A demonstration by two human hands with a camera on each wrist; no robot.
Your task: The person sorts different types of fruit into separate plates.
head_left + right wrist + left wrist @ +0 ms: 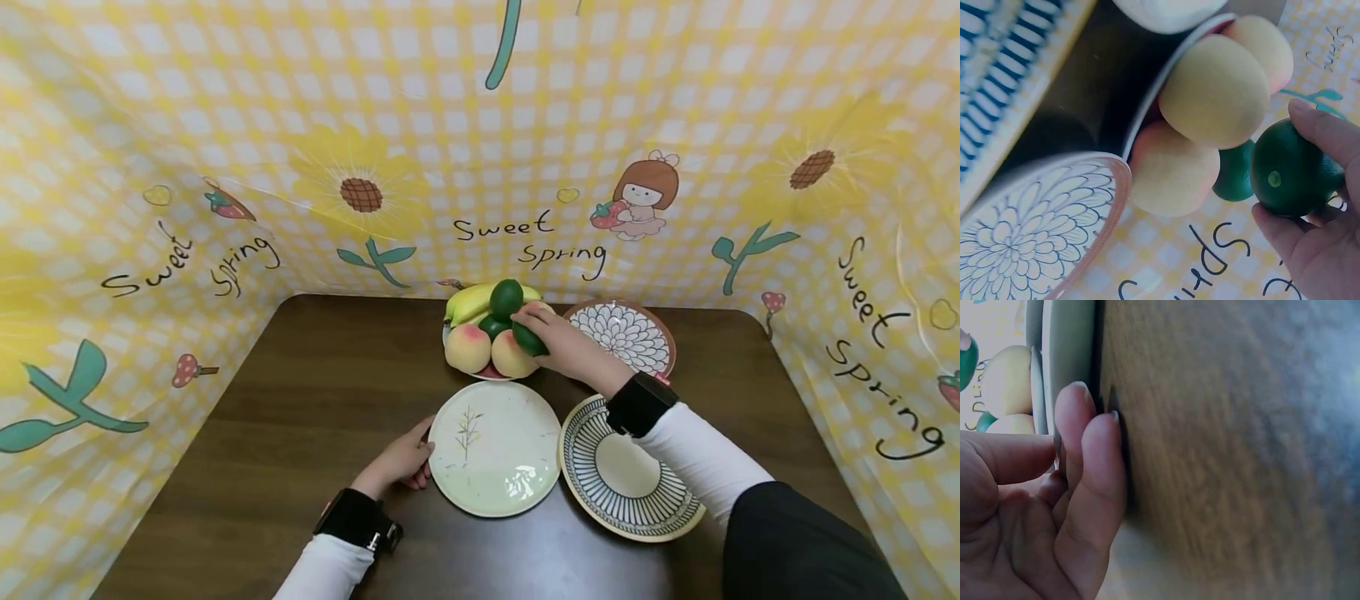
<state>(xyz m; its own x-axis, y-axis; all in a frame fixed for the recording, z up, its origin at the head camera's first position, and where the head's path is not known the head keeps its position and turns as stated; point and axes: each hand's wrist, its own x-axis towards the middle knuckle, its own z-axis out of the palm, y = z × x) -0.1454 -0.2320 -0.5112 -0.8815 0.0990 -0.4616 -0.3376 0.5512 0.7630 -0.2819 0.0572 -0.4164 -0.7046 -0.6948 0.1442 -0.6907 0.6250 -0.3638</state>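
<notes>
In the head view my right hand [558,337] grips a dark green lime [529,339] over a bowl of fruit. Thumb and fingers wrap the lime [1291,169] in the right wrist view, its pale stem spot showing. Peaches [468,348], bananas [472,302] and more limes [506,298] fill the bowl [450,367]. Lower down, my left hand [405,457] holds the left rim of a pale plate [495,450] with a plant drawing. The left wrist view has the thumb at the rim and two fingertips [1102,434] close to the table along the plate's edge.
A plate with black radiating stripes [630,467] lies right of the pale plate, partly under the right forearm. Behind it is a brown-rimmed plate with a petal pattern [622,333]. The dark wooden table [300,400] is enclosed by yellow checked cloth [420,100].
</notes>
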